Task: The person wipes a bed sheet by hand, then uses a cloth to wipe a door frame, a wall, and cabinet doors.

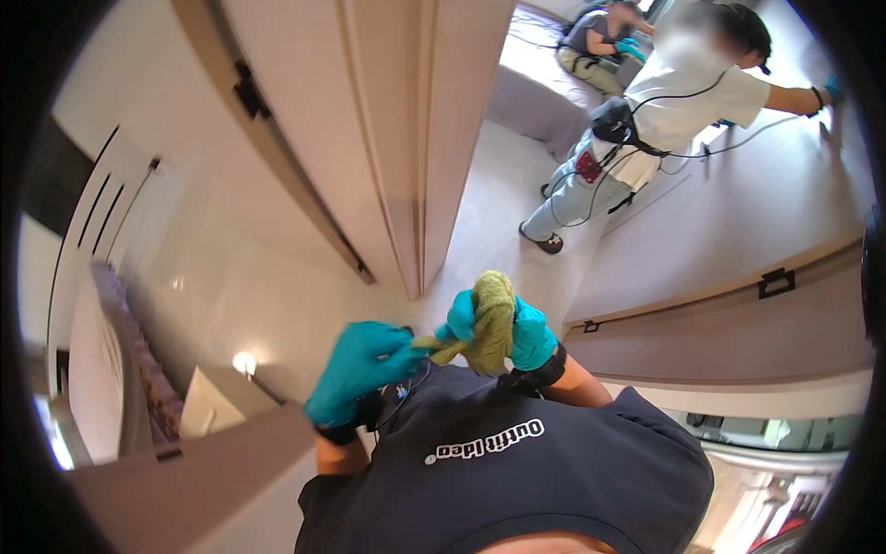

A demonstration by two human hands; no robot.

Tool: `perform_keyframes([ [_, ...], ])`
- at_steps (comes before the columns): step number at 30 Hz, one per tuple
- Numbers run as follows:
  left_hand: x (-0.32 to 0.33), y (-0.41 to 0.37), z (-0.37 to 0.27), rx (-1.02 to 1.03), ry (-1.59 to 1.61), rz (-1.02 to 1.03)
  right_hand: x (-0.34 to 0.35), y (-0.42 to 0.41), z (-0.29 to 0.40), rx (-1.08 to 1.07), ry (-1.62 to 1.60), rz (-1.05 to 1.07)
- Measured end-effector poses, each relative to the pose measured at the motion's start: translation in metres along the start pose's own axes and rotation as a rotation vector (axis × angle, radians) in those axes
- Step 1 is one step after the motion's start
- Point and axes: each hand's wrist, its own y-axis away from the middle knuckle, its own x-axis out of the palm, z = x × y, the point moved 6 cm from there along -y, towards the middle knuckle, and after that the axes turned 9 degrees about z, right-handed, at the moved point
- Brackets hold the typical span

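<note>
A folded olive-green cloth (490,325) is bunched up in front of my chest. My right hand (531,336), in a turquoise glove, grips it, with gloved fingers showing on both sides of the fabric. A narrow end of the cloth stretches left to my left hand (374,367), gloved as well, whose fingers pinch it. Part of that left hand's grip is blurred. Both wrists carry black bands, and the cloth hangs just above my dark T-shirt (554,457), which bears printed writing.
A door panel (387,138) stands upright ahead. Beyond it, a person in a white shirt (692,104) reaches toward a pale panel at right; another person (602,41) crouches by a bed (529,76). At left are a lit lamp (244,363) and a pale box-shaped object (221,401).
</note>
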Motion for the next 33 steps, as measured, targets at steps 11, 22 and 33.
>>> perform_keyframes([
  [11, -0.3, 0.055, -0.108, 0.276, -0.722, -1.207, -0.052, -0.068, 0.02, -0.086, -0.075, -0.02],
  [22, -0.32, -0.003, -0.062, 0.088, -0.792, -1.048, -0.046, -0.105, 0.052, 0.148, 0.096, -0.009],
  [33, -0.306, -0.003, -0.063, 0.026, -0.829, -1.027, -0.031, -0.122, 0.096, 0.186, 0.294, -0.04],
])
